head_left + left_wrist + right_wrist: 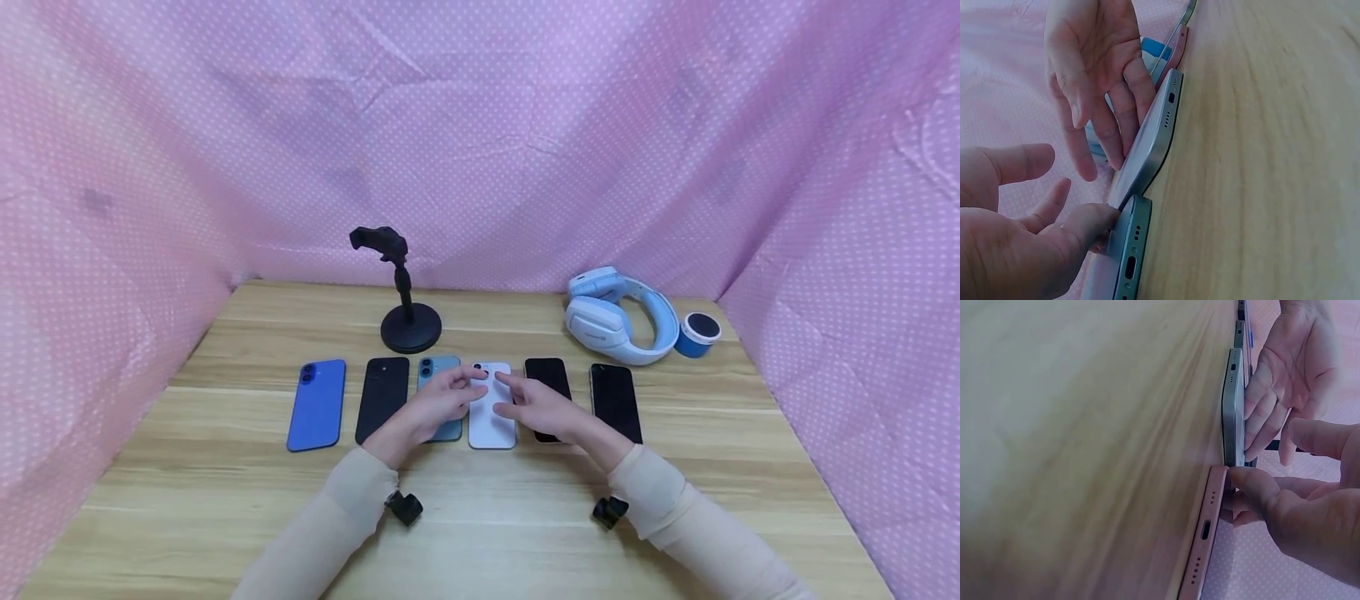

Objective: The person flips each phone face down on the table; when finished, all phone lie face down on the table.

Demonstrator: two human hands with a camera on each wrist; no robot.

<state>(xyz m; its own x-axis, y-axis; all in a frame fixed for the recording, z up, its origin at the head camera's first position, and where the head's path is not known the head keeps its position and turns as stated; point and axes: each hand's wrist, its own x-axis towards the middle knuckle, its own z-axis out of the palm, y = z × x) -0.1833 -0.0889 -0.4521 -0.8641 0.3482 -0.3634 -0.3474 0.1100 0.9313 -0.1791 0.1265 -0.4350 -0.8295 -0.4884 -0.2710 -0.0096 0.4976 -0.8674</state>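
A white phone [491,429] lies back-up near the middle of a row of phones. From its left side my left hand [450,393] reaches over it, fingers loosely spread and partly covering a teal phone [450,432]. Opposite, my right hand [542,408] overlaps a dark-screened phone [550,375], which shows a pink edge [1205,531] in the right wrist view. In the left wrist view, the left hand's lower fingers sit right at the long edge of the white phone [1147,137]. The right hand's lower fingers are likewise at its other edge. Neither hand grips anything.
Left in the row are a blue phone [315,408] and a black phone [382,392]; another black-screened phone [615,404] lies rightmost. Behind stand a black phone stand [411,327], light-blue headphones [600,325] and a small blue-and-white speaker [697,335]. Pink dotted cloth [480,167] encloses the table.
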